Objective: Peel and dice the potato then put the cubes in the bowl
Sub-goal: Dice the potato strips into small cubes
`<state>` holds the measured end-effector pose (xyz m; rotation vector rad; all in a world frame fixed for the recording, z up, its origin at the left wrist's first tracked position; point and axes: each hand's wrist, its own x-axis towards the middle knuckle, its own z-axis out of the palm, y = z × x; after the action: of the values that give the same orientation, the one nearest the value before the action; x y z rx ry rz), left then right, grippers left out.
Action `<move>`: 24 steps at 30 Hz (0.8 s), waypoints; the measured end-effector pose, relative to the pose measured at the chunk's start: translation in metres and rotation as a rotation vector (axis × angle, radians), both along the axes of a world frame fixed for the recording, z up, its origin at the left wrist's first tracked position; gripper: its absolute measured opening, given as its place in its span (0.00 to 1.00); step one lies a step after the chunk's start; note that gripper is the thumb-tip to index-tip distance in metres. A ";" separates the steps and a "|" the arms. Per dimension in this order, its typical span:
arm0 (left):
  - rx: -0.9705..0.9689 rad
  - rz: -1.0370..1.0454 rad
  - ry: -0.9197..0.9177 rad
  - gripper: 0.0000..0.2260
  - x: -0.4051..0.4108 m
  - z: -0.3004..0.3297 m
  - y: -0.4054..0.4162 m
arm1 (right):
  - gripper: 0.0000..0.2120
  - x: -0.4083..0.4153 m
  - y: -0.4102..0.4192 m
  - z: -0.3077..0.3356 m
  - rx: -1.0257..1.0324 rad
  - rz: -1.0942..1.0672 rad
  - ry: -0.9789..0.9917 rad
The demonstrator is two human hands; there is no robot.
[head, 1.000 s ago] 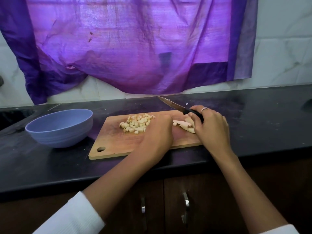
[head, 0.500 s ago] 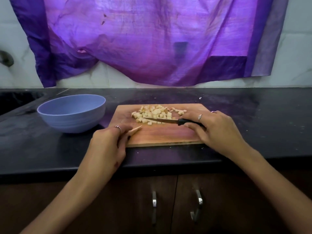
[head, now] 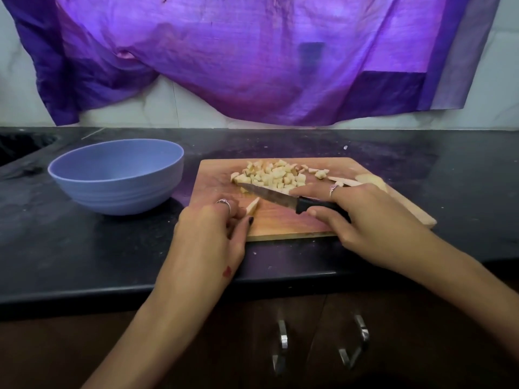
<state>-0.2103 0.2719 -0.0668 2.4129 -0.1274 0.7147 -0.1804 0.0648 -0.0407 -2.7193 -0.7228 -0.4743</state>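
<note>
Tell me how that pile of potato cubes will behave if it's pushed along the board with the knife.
The potato cubes lie loose and separate, so they would likely scatter rather than slide together. Small and blocky, they probably tumble but won't roll far. Cut faces may cling to the knife blade.

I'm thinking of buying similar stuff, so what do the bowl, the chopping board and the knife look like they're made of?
Bowl: looks like matte blue plastic or melamine, with an even colour and no glaze shine; it could be ceramic. Chopping board: light wood or bamboo, with visible grain and a warm tan tone. Knife: a shiny steel blade with a matte black handle, probably plastic, gripped by the right hand.
</note>
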 end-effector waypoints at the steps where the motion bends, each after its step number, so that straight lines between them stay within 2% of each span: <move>1: -0.008 -0.002 -0.020 0.05 0.000 -0.001 0.000 | 0.16 0.002 0.003 0.000 -0.018 0.008 0.011; 15: -0.016 0.033 -0.025 0.06 0.001 0.000 -0.003 | 0.17 0.024 0.034 0.006 -0.165 0.012 0.062; 20: -0.019 0.043 -0.020 0.05 -0.001 0.000 -0.007 | 0.18 0.019 0.018 0.006 -0.243 -0.016 0.051; 24: -0.026 0.042 -0.002 0.06 0.000 -0.001 -0.006 | 0.18 0.007 0.001 0.005 -0.188 -0.059 0.009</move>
<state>-0.2106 0.2660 -0.0681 2.3961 -0.0683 0.7327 -0.1739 0.0656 -0.0360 -2.9227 -0.7204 -0.4259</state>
